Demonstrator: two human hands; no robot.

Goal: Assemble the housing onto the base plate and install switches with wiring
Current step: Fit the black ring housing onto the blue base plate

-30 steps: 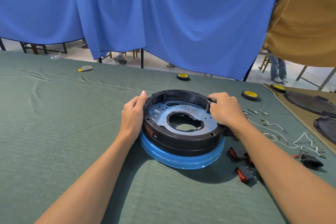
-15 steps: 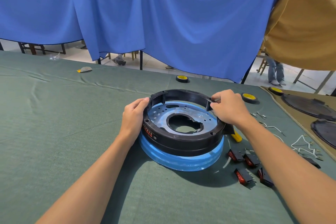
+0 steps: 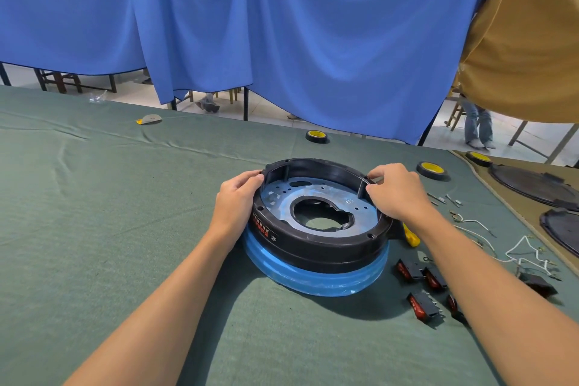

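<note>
Now both hands, left hand (image 3: 236, 200) & right hand (image 3: 396, 193), grip housing (image 3: 316, 244) w/ base plate (image 3: 282, 205) inside.

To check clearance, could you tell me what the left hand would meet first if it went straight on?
The black housing: the left hand points right and away, its fingers apparently touching the housing's left outer wall.

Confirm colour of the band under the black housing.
Blue band, glossy, just below the black housing; the head view shows it best.
</note>
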